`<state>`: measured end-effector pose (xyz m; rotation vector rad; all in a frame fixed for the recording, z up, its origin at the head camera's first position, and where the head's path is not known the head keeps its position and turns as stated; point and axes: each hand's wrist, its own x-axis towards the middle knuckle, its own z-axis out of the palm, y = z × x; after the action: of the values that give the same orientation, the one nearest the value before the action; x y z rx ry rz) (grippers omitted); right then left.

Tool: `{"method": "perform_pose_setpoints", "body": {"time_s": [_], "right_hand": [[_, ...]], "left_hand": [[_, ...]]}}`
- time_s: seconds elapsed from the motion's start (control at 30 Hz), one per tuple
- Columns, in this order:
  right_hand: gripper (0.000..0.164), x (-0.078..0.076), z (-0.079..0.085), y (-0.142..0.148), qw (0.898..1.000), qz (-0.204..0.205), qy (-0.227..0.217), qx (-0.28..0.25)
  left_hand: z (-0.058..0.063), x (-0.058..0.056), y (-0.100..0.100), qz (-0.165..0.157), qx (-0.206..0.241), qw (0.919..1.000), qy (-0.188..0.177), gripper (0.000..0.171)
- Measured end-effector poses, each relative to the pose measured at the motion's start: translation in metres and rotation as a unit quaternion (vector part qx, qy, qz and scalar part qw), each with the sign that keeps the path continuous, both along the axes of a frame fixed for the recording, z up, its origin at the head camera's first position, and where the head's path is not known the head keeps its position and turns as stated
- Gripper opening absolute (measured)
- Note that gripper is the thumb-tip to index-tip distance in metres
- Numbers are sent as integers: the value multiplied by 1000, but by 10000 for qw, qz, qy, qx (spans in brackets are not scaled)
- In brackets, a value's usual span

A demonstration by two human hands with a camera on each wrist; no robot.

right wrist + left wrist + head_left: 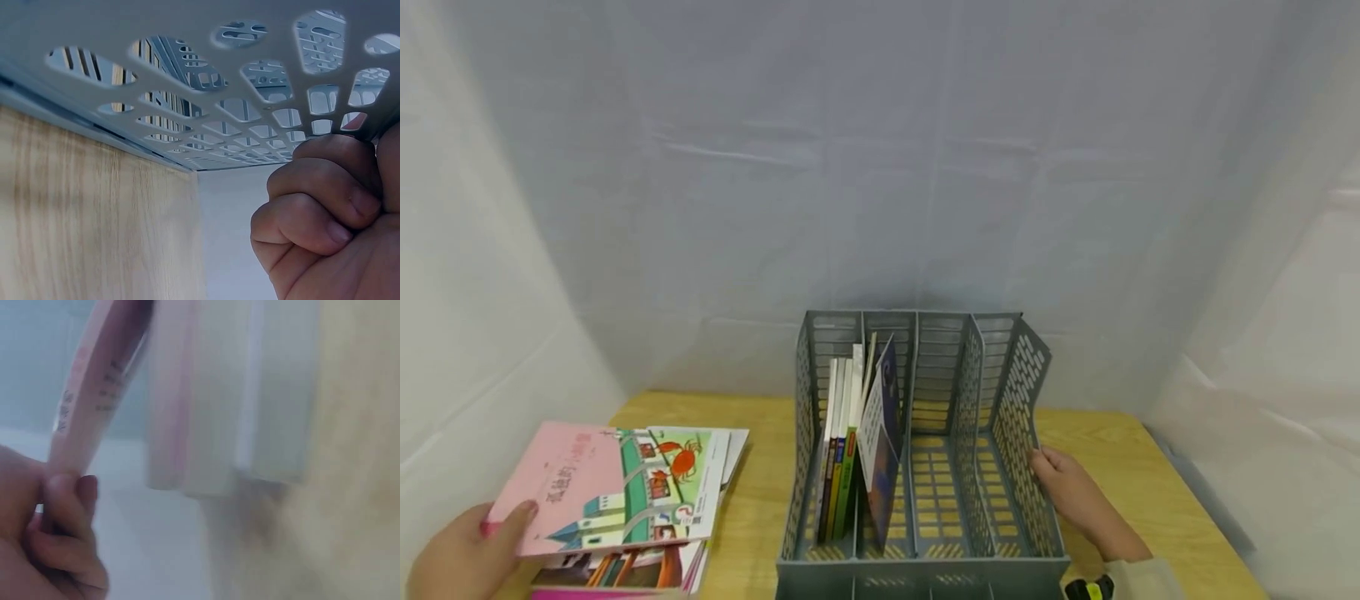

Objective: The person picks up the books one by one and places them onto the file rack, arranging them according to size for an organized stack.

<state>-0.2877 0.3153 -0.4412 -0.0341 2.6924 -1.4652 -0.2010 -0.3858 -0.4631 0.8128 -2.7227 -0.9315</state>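
My left hand (467, 550) pinches the lower left edge of a picture book (576, 475) with a pink cover, a bridge and a red crab. In the left wrist view that book (94, 406) tilts away from the book stack (219, 400) beside it. A grey file rack (917, 570) with upright compartments stands at the middle of the table. Several thin books (842, 433) stand in its left part, and a purple-covered book (883, 450) leans to their right. My right hand (1078, 492) grips the rack's perforated right wall, its fingers (312, 206) curled in the right wrist view.
More books (625, 570) lie stacked under the pink one at the left of the wooden table (752, 467). White sheeting (880, 167) hangs behind the table and along both sides. A dark wristband (1088, 588) sits on the right wrist.
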Motion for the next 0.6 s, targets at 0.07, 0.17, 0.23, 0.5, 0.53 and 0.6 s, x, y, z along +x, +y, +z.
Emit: {"method": "perform_pose_setpoints", "body": {"time_s": [0.07,0.17,0.23,0.5,0.53,0.6], "right_hand": [[44,0,1,1,10000,-9,-6,23],[45,1,2,2,10000,-49,-29,-22],[44,2,2,2,10000,-44,-11,-39],[45,2,0,1,9999,-5,-2,-139],[45,2,0,1,10000,7,13,-84],[46,1,1,0,10000,12,-1,-38]], "left_hand": [[13,-1,5,221,219,9987,394,77],[37,-3,18,558,564,9915,1027,76],[53,-4,31,754,660,9823,1581,71],[110,12,93,309,-259,9006,4327,34],[115,15,99,147,-539,8848,4625,31],[125,20,109,-117,-1224,8663,4842,31]]}}
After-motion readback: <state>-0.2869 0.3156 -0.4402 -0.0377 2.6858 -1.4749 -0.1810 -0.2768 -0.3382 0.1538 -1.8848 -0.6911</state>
